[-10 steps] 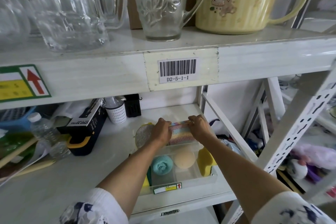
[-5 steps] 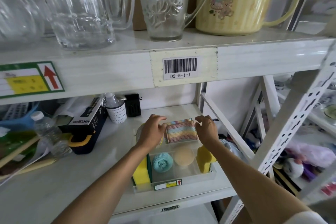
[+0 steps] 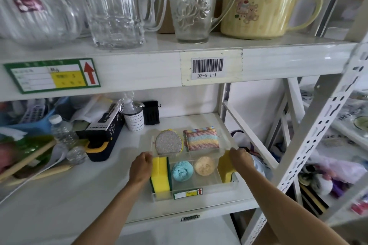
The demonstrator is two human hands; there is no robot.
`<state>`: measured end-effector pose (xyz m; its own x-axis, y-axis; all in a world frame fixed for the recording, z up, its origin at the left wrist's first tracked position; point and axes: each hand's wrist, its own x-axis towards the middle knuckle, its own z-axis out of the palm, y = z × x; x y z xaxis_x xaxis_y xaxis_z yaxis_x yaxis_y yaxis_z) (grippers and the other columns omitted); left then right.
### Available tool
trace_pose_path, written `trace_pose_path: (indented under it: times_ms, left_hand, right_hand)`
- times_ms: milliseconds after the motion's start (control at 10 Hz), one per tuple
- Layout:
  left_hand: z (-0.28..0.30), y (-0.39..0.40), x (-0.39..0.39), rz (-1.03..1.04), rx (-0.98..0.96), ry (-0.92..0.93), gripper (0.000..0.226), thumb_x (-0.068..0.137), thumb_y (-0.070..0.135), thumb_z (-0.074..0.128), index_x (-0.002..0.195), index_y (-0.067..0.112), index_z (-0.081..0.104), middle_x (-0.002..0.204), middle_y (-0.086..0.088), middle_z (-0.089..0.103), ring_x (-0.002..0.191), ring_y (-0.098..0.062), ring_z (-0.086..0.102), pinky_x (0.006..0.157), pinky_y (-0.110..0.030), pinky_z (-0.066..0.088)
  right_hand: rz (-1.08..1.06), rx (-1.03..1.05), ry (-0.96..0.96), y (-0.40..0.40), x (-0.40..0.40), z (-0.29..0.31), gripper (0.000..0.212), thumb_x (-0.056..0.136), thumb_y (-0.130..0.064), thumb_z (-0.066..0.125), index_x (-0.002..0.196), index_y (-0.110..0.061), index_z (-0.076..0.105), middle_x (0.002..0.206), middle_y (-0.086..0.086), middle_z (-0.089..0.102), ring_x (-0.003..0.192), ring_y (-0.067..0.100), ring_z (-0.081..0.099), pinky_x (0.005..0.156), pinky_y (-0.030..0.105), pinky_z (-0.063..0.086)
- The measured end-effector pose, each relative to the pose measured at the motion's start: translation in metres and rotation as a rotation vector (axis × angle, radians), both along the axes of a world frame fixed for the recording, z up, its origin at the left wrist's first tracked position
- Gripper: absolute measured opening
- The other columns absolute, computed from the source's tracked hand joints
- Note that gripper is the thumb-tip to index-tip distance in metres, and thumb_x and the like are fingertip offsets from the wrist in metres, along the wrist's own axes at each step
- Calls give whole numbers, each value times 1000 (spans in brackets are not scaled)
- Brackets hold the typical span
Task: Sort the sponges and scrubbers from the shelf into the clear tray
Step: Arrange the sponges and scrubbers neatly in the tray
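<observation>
The clear tray (image 3: 211, 190) sits on the lower shelf near its front edge. In its far half lie a round silver scrubber (image 3: 168, 144) and a rainbow-striped sponge (image 3: 201, 138). Its near half holds a yellow-green sponge (image 3: 160, 175), a blue round scrubber (image 3: 182, 171), a beige round scrubber (image 3: 204, 165) and another yellow sponge (image 3: 225, 167). My left hand (image 3: 141, 167) grips the tray's left wall. Over on the right wall, my right hand (image 3: 240, 158) holds the tray too.
Left of the tray lie a black spray-bottle box (image 3: 103, 135), a white dotted cup (image 3: 133, 119), a water bottle (image 3: 63, 133) and wooden sticks (image 3: 39, 173). Glass jugs (image 3: 117, 6) and a yellow lidded mug (image 3: 262, 8) stand on the upper shelf. A slanted white rack post (image 3: 318, 135) is at right.
Both hands let go of the rainbow-striped sponge, which now lies in the tray's far right part, and moved back to the tray's side walls.
</observation>
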<state>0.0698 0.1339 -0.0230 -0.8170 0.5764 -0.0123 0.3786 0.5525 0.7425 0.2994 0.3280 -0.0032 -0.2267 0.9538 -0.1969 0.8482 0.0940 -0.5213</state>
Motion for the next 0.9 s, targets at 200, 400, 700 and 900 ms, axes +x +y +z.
trace_pose_path:
  times_ms: [200, 400, 700, 900]
  left_hand:
    - [-2, -10, 6, 117, 41, -216, 51, 103, 33, 31, 72, 1, 57, 101, -28, 67, 100, -38, 63, 91, -40, 45]
    - [-11, -14, 5, 98, 43, -235, 49, 100, 31, 38, 58, 11, 51, 87, -25, 68, 89, -37, 67, 86, -41, 54]
    - [-6, -20, 6, 113, 4, -165, 53, 101, 27, 37, 51, 12, 46, 65, -12, 57, 72, -31, 61, 74, -38, 48]
    - [-3, -27, 4, 127, 15, -179, 52, 101, 27, 38, 52, 12, 47, 68, -15, 60, 80, -37, 66, 78, -39, 52]
  right_hand:
    - [16, -3, -6, -16, -3, 4, 43, 101, -27, 27, 119, 0, 54, 122, 22, 57, 115, 39, 54, 97, 49, 45]
    - [-57, -45, -62, -21, -7, 12, 43, 102, -33, 29, 125, -5, 52, 127, 17, 58, 118, 33, 54, 96, 43, 44]
    - [-3, -18, -73, -29, -10, 20, 44, 103, -30, 27, 121, 1, 53, 126, 22, 57, 117, 38, 54, 100, 45, 45]
    - [45, -3, -103, -29, -14, 17, 43, 104, -34, 26, 118, -8, 57, 120, 14, 62, 93, 25, 51, 82, 36, 39]
